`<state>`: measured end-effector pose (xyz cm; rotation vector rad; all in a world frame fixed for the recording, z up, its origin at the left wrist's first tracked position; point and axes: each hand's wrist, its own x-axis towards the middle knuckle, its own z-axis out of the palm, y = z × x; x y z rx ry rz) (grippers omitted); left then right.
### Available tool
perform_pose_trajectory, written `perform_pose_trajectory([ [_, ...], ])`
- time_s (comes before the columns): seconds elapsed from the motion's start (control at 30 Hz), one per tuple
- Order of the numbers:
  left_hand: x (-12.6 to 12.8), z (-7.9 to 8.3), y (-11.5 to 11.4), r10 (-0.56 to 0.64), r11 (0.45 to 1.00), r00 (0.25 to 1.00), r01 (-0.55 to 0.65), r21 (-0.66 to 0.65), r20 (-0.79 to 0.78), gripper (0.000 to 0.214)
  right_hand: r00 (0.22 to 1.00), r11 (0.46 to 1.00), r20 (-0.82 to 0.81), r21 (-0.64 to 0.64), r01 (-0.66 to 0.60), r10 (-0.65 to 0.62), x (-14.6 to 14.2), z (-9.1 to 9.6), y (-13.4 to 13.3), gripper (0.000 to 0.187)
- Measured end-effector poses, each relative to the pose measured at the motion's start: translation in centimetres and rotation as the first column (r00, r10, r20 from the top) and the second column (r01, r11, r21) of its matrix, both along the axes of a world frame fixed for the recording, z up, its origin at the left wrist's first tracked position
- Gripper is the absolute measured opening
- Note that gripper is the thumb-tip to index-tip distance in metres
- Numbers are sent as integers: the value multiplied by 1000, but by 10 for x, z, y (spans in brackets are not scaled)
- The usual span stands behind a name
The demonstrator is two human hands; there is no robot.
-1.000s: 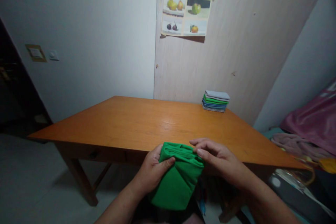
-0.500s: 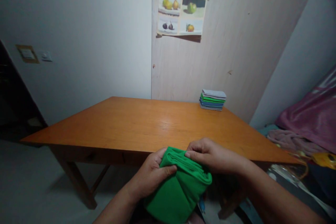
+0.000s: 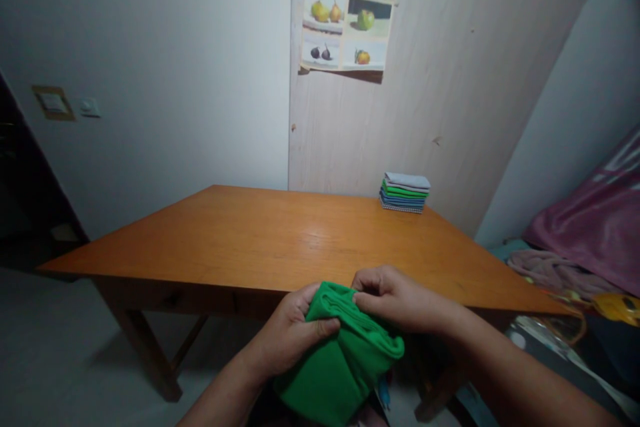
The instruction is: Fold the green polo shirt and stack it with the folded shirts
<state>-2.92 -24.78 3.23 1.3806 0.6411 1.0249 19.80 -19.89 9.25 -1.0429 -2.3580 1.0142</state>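
Observation:
A folded green cloth is held up in front of the table's near edge, its layered folds facing upward. My left hand grips its left side, thumb lying across the front face and fingers behind. At the upper right edge, my right hand pinches the folds between thumb and curled fingers. The fingertips of the right hand are partly tucked into the cloth, so their exact hold is hidden.
The wooden table spans the middle of the view. At its far right corner sits a stack of folded cloths, grey, green and blue. Pink fabric and a yellow item lie to the right. A fruit picture sheet hangs on the wall.
My right hand's fingers have shifted slightly and curl more at the cloth's upper edge. The left hand and the cloth stay nearly in place.

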Motion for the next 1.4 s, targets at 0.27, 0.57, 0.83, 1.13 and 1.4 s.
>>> perform_pose_trajectory([
  [0.27, 4, -3, 1, 30, 996, 983, -14, -88, 181, 28, 996, 994, -92, -110, -7, -3, 4, 8, -2, 34],
  [0.57, 2, -6, 1, 84, 988, 962, -46, -146, 261, 37, 997, 996, -73, -86, -6, 0, 14, 6, -13, 40],
  [0.83, 5, -1, 10, 158, 975, 943, -103, -197, 294, 40, 912, 945, -375, -325, 39, -166, 8, -22, 6, 45],
  [1.13, 5, 1, 21, 348, 928, 870, -266, -261, 349, 57, 702, 820, -674, -522, -234, -229, -30, -60, -30, 77],
  [1.4, 16, 2, 24, 391, 911, 807, -272, -310, 442, 52, 719, 835, -620, -541, -101, -314, -30, -70, -18, 55],
])
